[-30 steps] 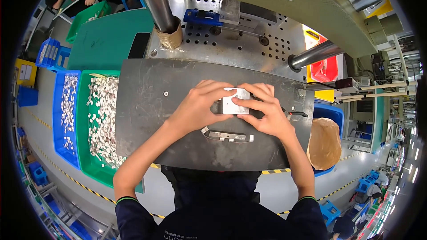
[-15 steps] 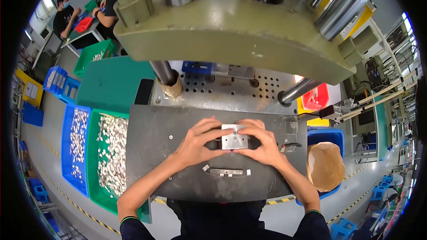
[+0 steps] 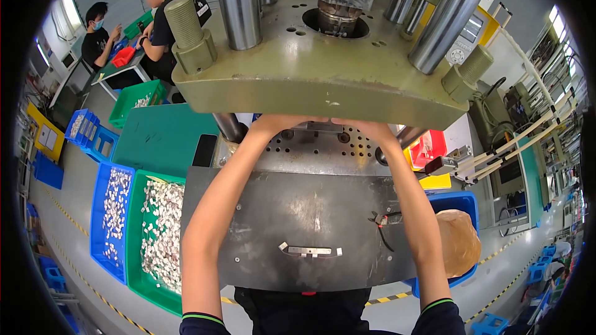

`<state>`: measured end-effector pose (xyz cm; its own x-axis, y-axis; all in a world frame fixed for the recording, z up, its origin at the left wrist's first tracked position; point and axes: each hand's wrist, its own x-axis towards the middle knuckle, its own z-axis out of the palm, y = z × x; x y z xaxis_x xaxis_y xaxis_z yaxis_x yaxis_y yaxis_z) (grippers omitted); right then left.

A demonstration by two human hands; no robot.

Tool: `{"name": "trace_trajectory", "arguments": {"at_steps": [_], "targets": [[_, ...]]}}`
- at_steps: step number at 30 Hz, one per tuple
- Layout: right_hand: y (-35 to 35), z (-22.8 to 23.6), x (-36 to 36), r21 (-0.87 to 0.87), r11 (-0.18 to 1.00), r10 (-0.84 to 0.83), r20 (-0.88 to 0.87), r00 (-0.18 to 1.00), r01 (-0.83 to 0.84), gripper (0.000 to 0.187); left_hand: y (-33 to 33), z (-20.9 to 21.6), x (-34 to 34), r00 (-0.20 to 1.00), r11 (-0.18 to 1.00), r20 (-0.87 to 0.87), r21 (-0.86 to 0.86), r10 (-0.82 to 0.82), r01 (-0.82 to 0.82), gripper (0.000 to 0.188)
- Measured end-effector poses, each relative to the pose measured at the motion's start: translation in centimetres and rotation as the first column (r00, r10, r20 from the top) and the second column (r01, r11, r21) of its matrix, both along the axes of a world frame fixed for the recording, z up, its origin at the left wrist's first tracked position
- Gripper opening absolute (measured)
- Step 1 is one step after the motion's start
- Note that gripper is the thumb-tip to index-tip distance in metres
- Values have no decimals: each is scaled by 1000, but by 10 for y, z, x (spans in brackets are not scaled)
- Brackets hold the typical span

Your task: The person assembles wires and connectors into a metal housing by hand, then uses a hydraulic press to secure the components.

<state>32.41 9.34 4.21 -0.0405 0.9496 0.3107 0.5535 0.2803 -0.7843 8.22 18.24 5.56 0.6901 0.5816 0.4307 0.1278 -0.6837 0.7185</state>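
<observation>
Both my arms reach forward beneath the olive press plate (image 3: 323, 96). My left hand (image 3: 280, 123) and my right hand (image 3: 367, 129) come in from either side of a grey metal block (image 3: 318, 126), thumbs toward each other along it. They appear closed on the block, though the press plate's edge hides most of the fingers and the block's far part. Below the hands lies the perforated steel press bed (image 3: 298, 160). A narrow metal strip with thin wire and small white pieces (image 3: 310, 250) rests on the black work table (image 3: 279, 211), nearer to me.
Red-and-black cutters (image 3: 382, 220) lie at the table's right, near my right forearm. A green bin (image 3: 162, 236) and a blue bin (image 3: 112, 223) of small white parts stand left. A paper-lined blue bin (image 3: 462, 201) stands right. Steel columns (image 3: 239, 12) flank the press. Two people work far left.
Both hands have moved forward with the metal block, from over the black table to under the press plate. The view has tilted up. The strip stays on the table.
</observation>
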Motion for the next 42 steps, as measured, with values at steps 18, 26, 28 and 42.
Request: {"name": "trace_trajectory", "arguments": {"at_steps": [18, 26, 28, 42], "targets": [[3, -10, -30, 166, 955, -285, 275, 918, 247, 28, -129, -86, -55, 989, 941, -128, -337, -70, 23, 15], [30, -43, 4, 207, 940, -333, 367, 869, 273, 37, -129, -87, -54, 995, 948, -90, -318, -44, 13, 14], [33, -51, 15, 249, 932, -347, 391, 852, 265, 42, -130, -84, -52, 994, 949, -106, -316, -40, 4, 14], [-74, 10, -57, 436, 898, -314, 533, 786, 64, 35, -210, -42, -101, 994, 990, -110, -140, -24, 9, 22]]}}
